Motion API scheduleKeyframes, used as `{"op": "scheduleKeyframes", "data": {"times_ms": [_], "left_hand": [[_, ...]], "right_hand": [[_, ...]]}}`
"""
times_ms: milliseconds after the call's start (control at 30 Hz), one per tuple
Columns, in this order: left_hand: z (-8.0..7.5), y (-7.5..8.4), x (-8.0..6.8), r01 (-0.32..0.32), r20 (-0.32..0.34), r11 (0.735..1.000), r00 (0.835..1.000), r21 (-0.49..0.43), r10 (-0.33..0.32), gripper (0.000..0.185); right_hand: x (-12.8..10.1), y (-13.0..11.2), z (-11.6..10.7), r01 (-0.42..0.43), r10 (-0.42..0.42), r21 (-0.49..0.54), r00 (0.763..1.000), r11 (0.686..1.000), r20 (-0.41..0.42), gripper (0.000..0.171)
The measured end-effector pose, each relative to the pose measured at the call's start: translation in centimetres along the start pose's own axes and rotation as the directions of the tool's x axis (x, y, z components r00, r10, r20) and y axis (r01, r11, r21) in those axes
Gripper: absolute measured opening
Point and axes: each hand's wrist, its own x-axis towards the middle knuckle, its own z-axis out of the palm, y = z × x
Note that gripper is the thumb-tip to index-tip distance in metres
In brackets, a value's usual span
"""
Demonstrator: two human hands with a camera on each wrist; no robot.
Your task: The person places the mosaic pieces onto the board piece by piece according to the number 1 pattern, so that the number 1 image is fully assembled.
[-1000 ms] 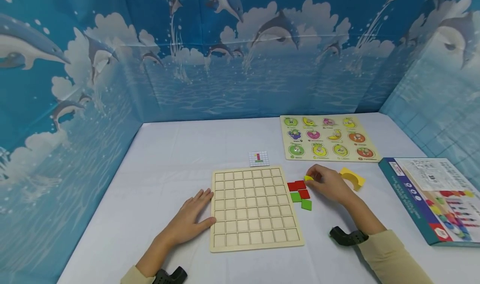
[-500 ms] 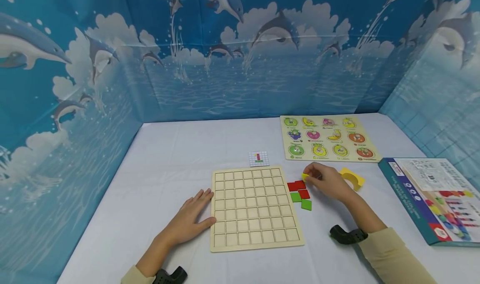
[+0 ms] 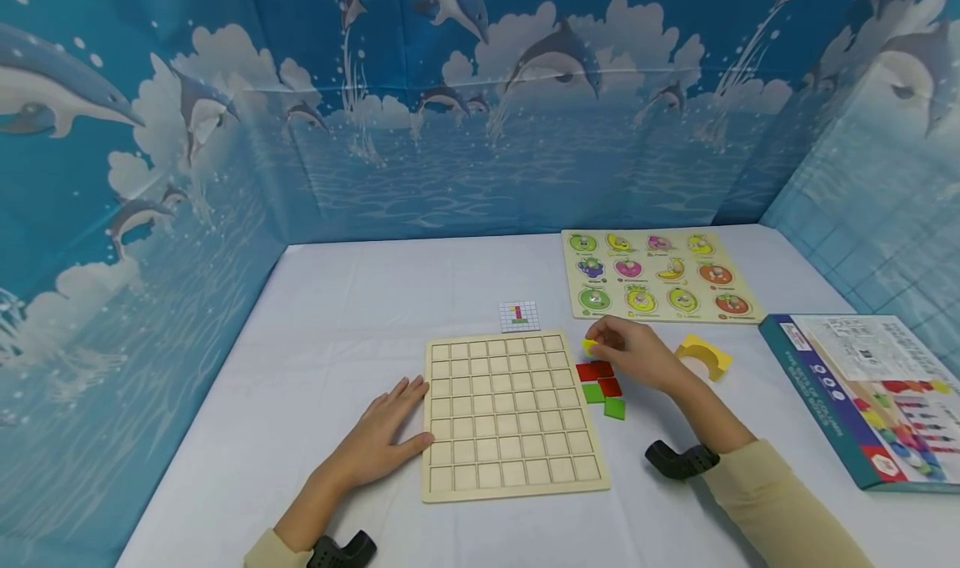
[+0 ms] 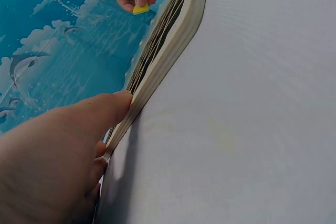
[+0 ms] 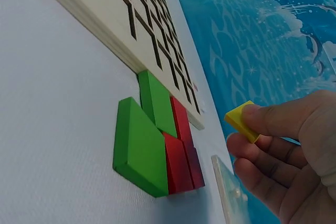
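Observation:
A wooden grid board (image 3: 510,414) lies on the white table, its edge also seen in the left wrist view (image 4: 168,51). My left hand (image 3: 378,439) lies flat beside its left edge, thumb touching the board (image 4: 113,106). My right hand (image 3: 633,355) pinches a small yellow square tile (image 3: 589,347) above the table, just right of the board's top right corner; the yellow tile (image 5: 241,120) sits between thumb and fingertips. Below it lie red tiles (image 3: 597,374) and green tiles (image 3: 603,399), and the green tiles (image 5: 142,140) touch the red tiles (image 5: 181,153).
A small pattern card (image 3: 518,316) lies behind the board. A fruit peg puzzle (image 3: 654,276) sits at the back right, a yellow arch block (image 3: 703,355) beside my right hand, and a blue game box (image 3: 870,393) at the right. Blue dolphin-print walls surround the table.
My right hand has lifted the yellow tile and carried it left and slightly away, toward the board's top right corner. The left hand has stayed put.

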Motion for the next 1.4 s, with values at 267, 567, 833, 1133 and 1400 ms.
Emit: {"op": "scheduleKeyframes", "data": {"times_ms": [267, 567, 833, 1133, 1400], "left_hand": [[0.0, 0.1, 0.0, -0.001, 0.004, 1.000, 1.000, -0.014, 0.001, 0.075], [0.0, 0.0, 0.0, -0.001, 0.000, 1.000, 1.000, -0.009, 0.001, 0.075], [0.0, -0.1, 0.1, 0.016, 0.014, 1.000, 1.000, -0.005, -0.016, 0.076], [-0.1, -0.1, 0.0, 0.017, 0.018, 1.000, 1.000, 0.000, -0.017, 0.076], [-0.3, 0.2, 0.1, 0.014, 0.021, 1.000, 1.000, -0.022, -0.013, 0.076]], "right_hand": [[0.8, -1.0, 0.8, 0.034, -0.034, 0.007, 0.999, 0.999, 0.019, 0.012], [2.2, -2.7, 2.1, 0.078, -0.079, 0.021, 0.996, 0.997, 0.039, 0.010], [3.0, -4.1, 3.4, 0.098, -0.101, 0.033, 0.992, 0.995, 0.074, 0.008], [4.1, -5.5, 5.3, 0.173, -0.180, 0.061, 0.973, 0.983, 0.146, 0.007], [5.0, -6.9, 6.5, 0.211, -0.220, 0.070, 0.958, 0.975, 0.183, 0.006]]}}
